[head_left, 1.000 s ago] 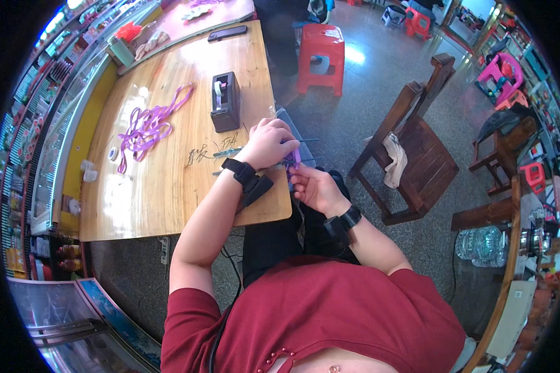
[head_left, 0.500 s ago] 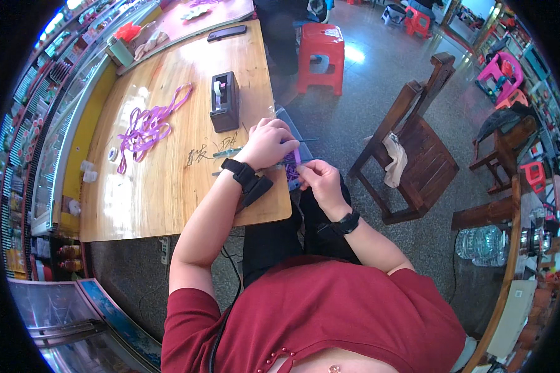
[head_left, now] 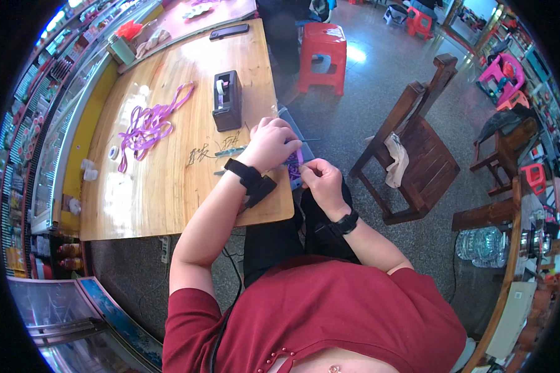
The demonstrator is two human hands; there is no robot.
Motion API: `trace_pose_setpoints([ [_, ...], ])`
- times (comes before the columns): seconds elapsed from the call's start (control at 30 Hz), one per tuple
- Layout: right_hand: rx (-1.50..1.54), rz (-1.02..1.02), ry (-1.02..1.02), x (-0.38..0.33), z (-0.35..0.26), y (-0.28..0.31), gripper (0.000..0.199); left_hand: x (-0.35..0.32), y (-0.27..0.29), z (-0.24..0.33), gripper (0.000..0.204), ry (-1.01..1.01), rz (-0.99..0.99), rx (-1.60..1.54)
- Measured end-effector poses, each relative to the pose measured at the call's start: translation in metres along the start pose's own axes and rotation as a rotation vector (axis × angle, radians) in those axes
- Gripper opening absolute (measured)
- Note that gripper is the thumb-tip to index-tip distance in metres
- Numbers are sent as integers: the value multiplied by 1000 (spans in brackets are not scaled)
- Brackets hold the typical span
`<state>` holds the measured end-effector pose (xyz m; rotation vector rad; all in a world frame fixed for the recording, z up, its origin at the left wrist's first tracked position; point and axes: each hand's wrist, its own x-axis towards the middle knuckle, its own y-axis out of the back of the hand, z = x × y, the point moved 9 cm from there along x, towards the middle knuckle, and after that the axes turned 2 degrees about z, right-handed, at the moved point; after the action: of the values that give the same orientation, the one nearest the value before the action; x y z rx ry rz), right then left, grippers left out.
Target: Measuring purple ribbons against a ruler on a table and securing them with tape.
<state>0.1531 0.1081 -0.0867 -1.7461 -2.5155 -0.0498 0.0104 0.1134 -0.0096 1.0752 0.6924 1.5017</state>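
At the table's right edge, my left hand (head_left: 272, 144) is closed with bent fingers on a narrow purple ribbon (head_left: 300, 156). Just below and to the right, my right hand (head_left: 323, 179) pinches the ribbon's near part between thumb and forefinger. Past my left fingers sticks out a thin dark rod (head_left: 312, 140); how it is held is hidden. Beneath the hands lies a bluish container (head_left: 290, 124) with purple pieces in it, mostly covered by my fingers. A greenish strip-like tool (head_left: 229, 152) lies on the wood beside my left wrist.
A black tape dispenser (head_left: 228, 101) stands beyond my left hand. Loose purple ribbon (head_left: 144, 130) lies tangled on the wooden table (head_left: 180, 186), near a small white roll (head_left: 113, 153). A phone (head_left: 229, 32) lies farther off. To the right are a wooden chair (head_left: 417, 165) and a red stool (head_left: 322, 59).
My hands keep nearly the same hold and place on the ribbon. The whole view has shifted very slightly.
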Motion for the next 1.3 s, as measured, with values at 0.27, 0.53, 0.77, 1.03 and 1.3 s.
trace_pose_setpoints([
  [0.27,-43,-2,-5,1,6,0,10,-30,0,10,31,288,-307,-446],
  [0.53,-77,19,12,0,0,0,11,-49,-35,5,30,600,-594,-840],
  [0.77,-118,29,28,2,-7,7,12,-49,-38,2,32,620,-583,-858],
  [1.03,-64,19,-31,3,-5,6,12,-50,-41,2,33,629,-621,-926],
  [1.3,-54,-167,-72,20,-40,5,26,-54,-37,7,28,608,-643,-987],
])
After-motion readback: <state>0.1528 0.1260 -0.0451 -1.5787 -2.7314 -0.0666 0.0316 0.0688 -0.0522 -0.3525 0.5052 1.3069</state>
